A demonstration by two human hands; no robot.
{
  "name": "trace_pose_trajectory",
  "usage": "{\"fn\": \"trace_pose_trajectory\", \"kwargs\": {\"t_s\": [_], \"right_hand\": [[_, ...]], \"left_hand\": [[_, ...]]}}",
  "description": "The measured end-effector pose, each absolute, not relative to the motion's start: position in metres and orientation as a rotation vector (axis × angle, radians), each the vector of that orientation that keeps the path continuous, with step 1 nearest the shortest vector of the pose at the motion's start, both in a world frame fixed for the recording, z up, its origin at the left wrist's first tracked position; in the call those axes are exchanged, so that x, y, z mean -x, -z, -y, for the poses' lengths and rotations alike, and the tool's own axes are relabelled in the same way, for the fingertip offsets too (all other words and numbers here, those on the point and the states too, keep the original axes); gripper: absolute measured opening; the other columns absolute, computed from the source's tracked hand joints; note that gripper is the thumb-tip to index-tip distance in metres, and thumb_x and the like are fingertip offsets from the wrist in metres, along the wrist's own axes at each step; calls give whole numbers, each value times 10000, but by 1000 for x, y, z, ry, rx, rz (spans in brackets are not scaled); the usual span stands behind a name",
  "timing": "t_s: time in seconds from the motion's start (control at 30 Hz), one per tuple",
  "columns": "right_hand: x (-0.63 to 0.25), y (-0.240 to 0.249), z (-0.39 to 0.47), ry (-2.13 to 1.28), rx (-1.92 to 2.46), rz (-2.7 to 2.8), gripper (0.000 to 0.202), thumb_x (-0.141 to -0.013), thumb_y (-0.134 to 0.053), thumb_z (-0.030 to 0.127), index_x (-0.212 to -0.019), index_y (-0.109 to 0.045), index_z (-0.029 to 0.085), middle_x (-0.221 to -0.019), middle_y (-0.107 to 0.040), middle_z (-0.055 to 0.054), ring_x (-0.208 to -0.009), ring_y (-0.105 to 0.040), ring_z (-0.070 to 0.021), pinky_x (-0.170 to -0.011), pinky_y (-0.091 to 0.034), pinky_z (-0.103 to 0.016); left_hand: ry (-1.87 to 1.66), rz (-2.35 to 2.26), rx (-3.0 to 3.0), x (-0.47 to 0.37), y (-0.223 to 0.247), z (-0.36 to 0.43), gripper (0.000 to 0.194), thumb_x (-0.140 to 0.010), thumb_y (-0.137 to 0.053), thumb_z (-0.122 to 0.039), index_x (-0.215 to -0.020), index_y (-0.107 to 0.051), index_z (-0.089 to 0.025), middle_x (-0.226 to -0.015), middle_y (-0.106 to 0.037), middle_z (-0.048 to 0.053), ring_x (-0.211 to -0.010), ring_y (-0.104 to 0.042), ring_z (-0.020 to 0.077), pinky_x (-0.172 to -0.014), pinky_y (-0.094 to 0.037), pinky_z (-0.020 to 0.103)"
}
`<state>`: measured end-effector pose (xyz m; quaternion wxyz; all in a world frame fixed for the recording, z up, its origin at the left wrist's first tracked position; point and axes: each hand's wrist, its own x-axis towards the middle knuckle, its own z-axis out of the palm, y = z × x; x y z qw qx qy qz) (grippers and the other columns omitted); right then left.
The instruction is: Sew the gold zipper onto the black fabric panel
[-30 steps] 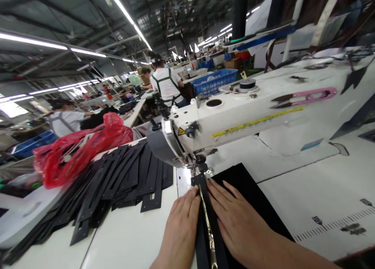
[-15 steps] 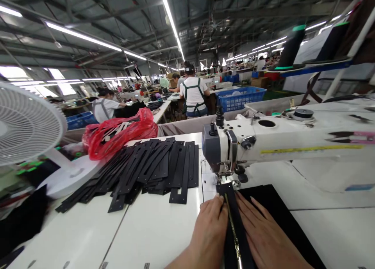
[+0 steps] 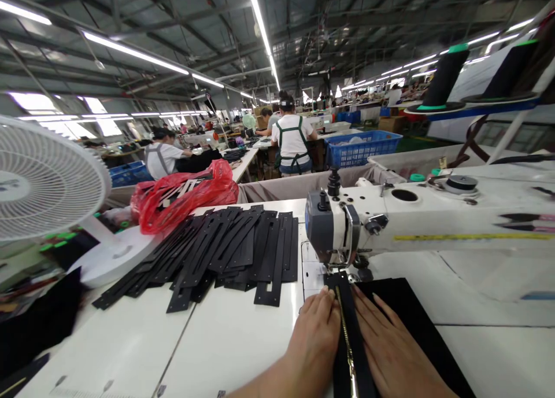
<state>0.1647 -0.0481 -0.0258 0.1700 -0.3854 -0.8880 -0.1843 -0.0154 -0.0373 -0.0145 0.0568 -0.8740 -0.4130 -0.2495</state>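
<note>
Between my hands a black strip [image 3: 337, 280] with a gold-toothed zipper [image 3: 346, 334] down its middle lies on the white table. Its far end reaches the presser foot of the sewing machine [image 3: 455, 213]. My left hand [image 3: 316, 331] grips the strip's left edge, fingers together, fingertips just short of the foot. Flat along the right side presses my right hand [image 3: 390, 340], its fingers stretched out. Beneath and beyond it spreads a larger black fabric piece [image 3: 411, 305]. The needle itself is too small to make out.
Left of the machine lies a loose pile of black slotted strips [image 3: 225, 247]. Behind it are a red plastic bag [image 3: 191, 190] and a white fan [image 3: 47, 178]. Black thread cones [image 3: 446, 77] stand at upper right. Co-workers sit beyond, near a blue crate [image 3: 364, 146].
The whole view has shifted slightly to the right in the frame. My hands keep their places on the strip, and its far end still sits at the presser foot.
</note>
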Motion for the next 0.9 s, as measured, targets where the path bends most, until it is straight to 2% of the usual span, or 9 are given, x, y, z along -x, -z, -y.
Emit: {"fn": "trace_pose_trajectory", "kwargs": {"t_s": [0.37,0.67,0.9], "right_hand": [[-160,9,33,250,1192,2580,541,-849,-396,112,-1386,-331,101,-1396,-396,-157,-1311,-321,-242,-1059,-297,-478],[-162,10,31,247,1175,2593,542,-841,-395,122,-1380,-341,99,-1393,-404,-153,-1315,-313,-240,-1070,-274,-474],[-161,11,30,289,1174,2599,517,-842,-398,126,-1358,-380,97,-1354,-455,-157,-1284,-366,-243,-1060,-288,-467]], "left_hand": [[671,1262,2699,14,1,21,277,-842,-420,-36,-1099,-524,-44,-1099,-572,169,-1046,-557,243,-919,-491,393],[692,1274,2696,16,10,21,297,-867,-379,-43,-1144,-482,-69,-1151,-550,173,-1077,-541,249,-924,-485,410],[665,1245,2677,15,5,22,298,-837,-421,-22,-1120,-513,-14,-1121,-570,203,-1054,-561,268,-919,-495,388]]}}
